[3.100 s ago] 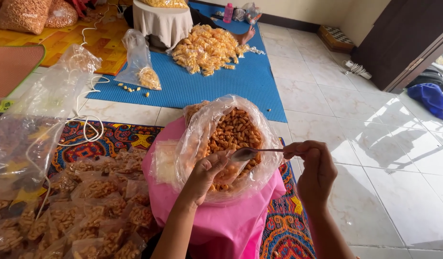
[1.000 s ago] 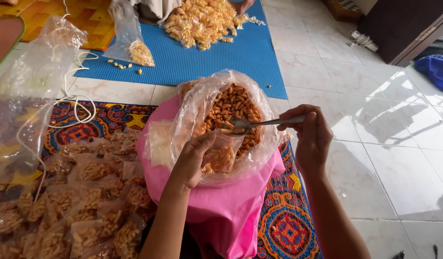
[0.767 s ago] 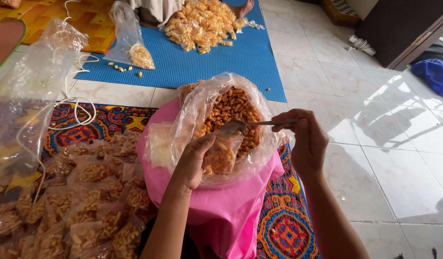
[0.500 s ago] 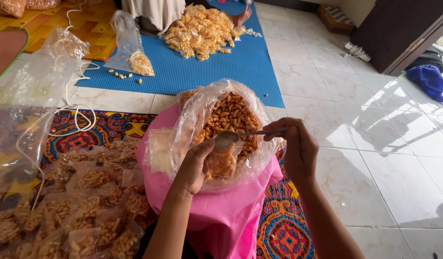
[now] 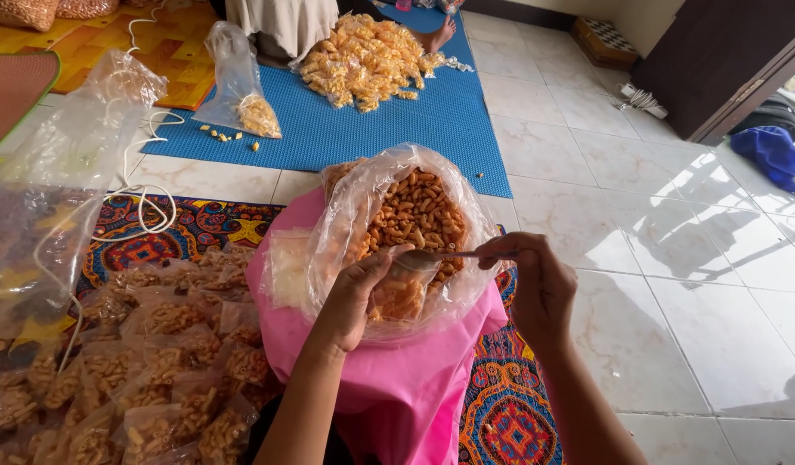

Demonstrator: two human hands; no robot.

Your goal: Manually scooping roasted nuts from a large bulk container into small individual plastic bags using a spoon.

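Our left hand (image 5: 350, 297) pinches a small clear plastic packet (image 5: 399, 297); right hand (image 5: 535, 284) grips a metal spoon (image 5: 432, 256). Risk: orange snacks spill past the packet's narrow mouth.

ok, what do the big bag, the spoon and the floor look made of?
Large clear bag of orange snacks: thin plastic film, glossy and crinkled, contents visible through it. Slim grey spoon in the right hand: probably metal, with a thin shiny handle. Pale floor: likely polished ceramic or stone tile, showing grout lines and mirror-like reflections.
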